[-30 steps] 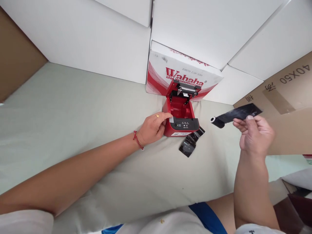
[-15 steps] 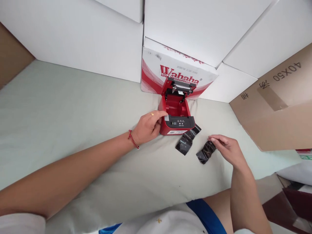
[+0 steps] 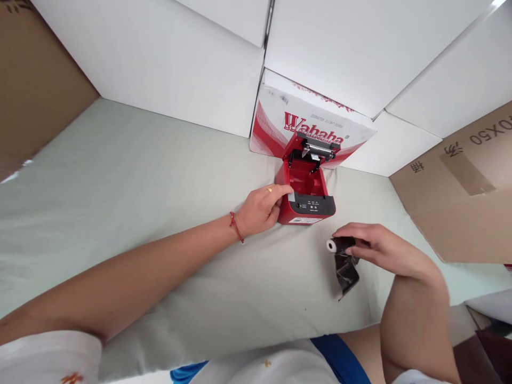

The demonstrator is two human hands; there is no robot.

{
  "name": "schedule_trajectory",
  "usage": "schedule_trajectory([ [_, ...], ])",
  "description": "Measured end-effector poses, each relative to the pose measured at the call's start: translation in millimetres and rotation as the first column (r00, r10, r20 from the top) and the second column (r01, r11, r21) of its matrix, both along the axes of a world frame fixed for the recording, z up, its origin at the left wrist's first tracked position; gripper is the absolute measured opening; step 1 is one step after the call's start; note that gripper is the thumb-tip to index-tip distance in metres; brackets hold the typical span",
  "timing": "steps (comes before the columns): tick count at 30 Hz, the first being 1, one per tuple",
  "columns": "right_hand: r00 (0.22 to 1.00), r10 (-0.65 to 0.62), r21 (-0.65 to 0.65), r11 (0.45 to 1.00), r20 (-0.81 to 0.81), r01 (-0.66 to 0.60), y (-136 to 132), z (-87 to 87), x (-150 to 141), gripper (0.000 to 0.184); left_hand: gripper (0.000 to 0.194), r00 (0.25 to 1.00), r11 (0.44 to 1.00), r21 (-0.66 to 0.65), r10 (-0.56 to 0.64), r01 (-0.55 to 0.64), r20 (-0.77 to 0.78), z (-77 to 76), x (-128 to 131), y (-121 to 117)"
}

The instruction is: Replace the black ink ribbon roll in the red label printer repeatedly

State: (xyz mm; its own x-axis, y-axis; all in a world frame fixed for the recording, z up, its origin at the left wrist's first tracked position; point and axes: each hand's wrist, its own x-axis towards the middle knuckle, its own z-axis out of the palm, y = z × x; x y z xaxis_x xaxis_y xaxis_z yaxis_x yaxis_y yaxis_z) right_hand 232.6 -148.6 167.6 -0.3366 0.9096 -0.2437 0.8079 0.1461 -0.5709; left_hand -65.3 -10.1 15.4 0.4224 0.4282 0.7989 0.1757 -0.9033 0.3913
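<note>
A small red label printer [image 3: 307, 217] stands with its lid [image 3: 318, 146] tipped back and its inner bay bare. My left hand [image 3: 260, 210] grips the front left corner, forefinger on the top edge and the other fingers curled against the side. To the right of the printer, my right hand [image 3: 374, 242] is closed on a black film roll [image 3: 340, 245] with a pale hollow core. Below the roll, a crumpled black film strip [image 3: 346, 277] hangs or lies; I cannot tell whether it is joined to the roll.
Behind the printer leans a red and white Wahaba carton [image 3: 276, 112]. White boxes [image 3: 168, 58] form a wall at the back. Brown cardboard cartons stand at the right [image 3: 452, 213] and left [image 3: 44, 90]. A pale green cloth [image 3: 180, 160] covers the surface.
My right hand came down and leftward from beside the right carton. The black strip that lay at the printer's front has left that spot. My left hand stays on the printer.
</note>
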Motion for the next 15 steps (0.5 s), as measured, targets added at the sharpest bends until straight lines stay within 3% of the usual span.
schedule_trajectory([
  [3, 0.997, -0.023, 0.116, 0.993, -0.073, 0.031, 5, 33.3, -14, 0.03, 0.061, 1.0, 1.0, 0.012, 0.0, 0.0, 0.012, -1.3, -1, 0],
  [5, 0.99, -0.122, 0.208, 0.969, -0.074, 0.135, 20, 36.6, -27, 0.032, 0.061, 1.0, 1.0, 0.008, -0.003, 0.003, 0.015, -2.6, -2, 1],
  [9, 0.96, -0.277, 0.302, 0.913, -0.036, 0.275, 63, 14.0, -57, 0.037, 0.061, 1.0, 1.0, -0.022, -0.003, 0.003, -0.007, -3.5, -3, 1],
  [15, 0.924, -0.29, 0.402, 0.899, 0.25, 0.173, 107, -13.2, -89, 0.049, 0.057, 1.0, 1.0, -0.005, 0.008, -0.008, -0.014, -0.4, 0, 0],
])
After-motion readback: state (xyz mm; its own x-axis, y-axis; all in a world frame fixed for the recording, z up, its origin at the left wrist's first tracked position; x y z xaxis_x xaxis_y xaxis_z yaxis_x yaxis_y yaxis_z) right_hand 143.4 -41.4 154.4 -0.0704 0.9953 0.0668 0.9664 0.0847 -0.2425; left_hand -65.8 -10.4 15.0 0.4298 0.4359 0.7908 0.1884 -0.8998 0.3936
